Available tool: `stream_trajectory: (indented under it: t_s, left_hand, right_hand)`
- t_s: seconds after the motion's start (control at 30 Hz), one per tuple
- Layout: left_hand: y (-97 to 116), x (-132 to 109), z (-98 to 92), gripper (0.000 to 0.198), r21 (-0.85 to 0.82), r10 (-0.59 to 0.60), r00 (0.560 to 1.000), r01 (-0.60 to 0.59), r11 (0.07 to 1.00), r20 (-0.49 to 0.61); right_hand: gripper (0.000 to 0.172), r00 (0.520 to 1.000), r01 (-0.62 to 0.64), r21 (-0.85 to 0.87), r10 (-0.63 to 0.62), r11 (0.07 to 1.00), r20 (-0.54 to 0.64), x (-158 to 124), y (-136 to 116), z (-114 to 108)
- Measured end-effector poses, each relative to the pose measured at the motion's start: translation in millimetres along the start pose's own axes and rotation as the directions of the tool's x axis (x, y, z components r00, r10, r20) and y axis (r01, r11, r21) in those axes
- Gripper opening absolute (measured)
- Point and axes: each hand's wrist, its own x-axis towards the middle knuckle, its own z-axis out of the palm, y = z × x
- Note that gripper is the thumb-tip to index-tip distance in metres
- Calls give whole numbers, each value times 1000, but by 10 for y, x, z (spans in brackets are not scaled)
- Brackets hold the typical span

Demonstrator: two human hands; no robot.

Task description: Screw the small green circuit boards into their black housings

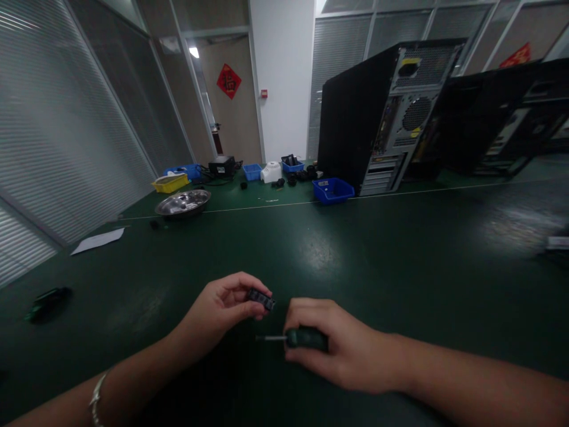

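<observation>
My left hand [235, 301] pinches a small dark rectangular block [261, 299] with notches along its face, possibly a terminal block, between thumb and fingers. Wrapped around the dark green handle of a screwdriver [306, 338] is my right hand [338, 344]. The thin metal shaft points left, just below the left fingertips, and does not appear to touch the block. Both hands are over the near part of the dark green table [382, 255].
A metal bowl [183, 203], yellow tray [171, 183] and blue bin [333, 191] stand farther back. Behind the bin rises a black computer case [360, 112]. Paper [98, 241] and a dark green object [48, 302] lie at left.
</observation>
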Motion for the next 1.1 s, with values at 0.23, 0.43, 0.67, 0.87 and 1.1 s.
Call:
stream_trajectory:
  t_s: [0.23,0.43,0.67,0.87,1.1]
  left_hand:
    - [-136,1,75,25,-67,-1,995,8,998,104]
    - [-138,-49,136,26,-48,-9,993,15,999,116]
    - [-86,-60,160,23,56,-13,996,9,998,83]
    - [-130,-52,168,23,89,53,993,-63,994,108]
    - [-149,-70,177,22,76,51,989,-62,995,139]
  right_hand:
    - [5,928,-178,246,246,953,-280,72,-4,51]
    - [2,920,-182,282,265,942,-290,80,-29,89]
    - [2,931,-148,309,238,939,-277,71,-35,86]
    - [2,939,-162,291,238,943,-249,71,-16,105]
    - [4,942,-160,288,233,944,-240,76,12,113]
